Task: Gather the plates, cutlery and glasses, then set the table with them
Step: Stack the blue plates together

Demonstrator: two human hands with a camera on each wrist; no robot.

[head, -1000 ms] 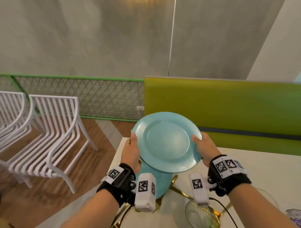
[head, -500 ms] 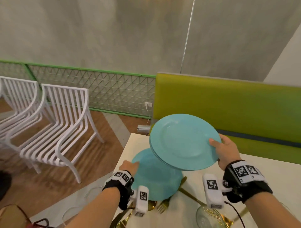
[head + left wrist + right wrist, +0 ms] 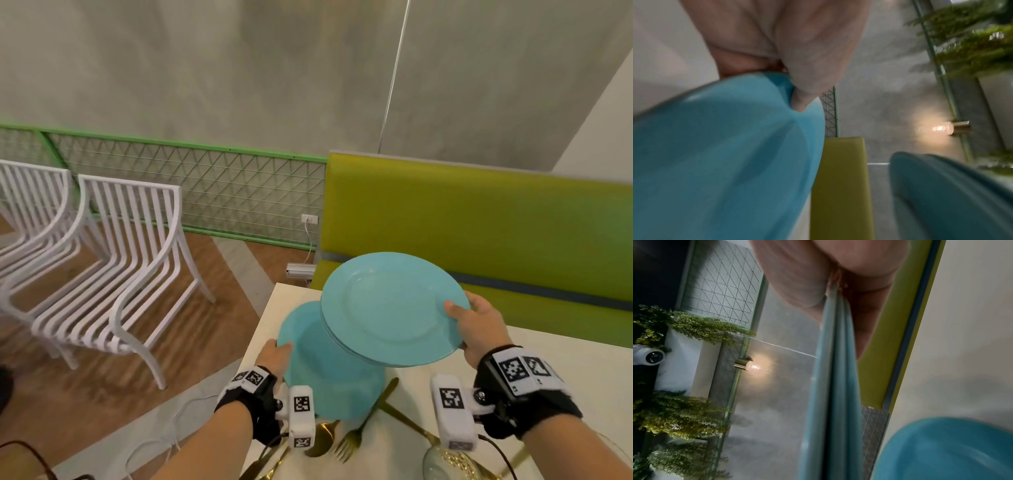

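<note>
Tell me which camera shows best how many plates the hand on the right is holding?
The right wrist view: the stack of plates is seen edge-on, about three rims pinched by the right hand. The head view shows the top plate's face with rims peeking beneath. The left wrist view shows a blurred underside.

Plate stack (image 3: 394, 308) above and right of single plate (image 3: 329, 373), cutlery (image 3: 352, 435) and glass (image 3: 448, 462) nearer on table (image 3: 565, 363)

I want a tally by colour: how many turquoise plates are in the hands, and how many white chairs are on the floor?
Turquoise plates: 4. There is a stack of 3 in the right hand and a single plate in the left hand.
White chairs: 2
Total: 6
</note>
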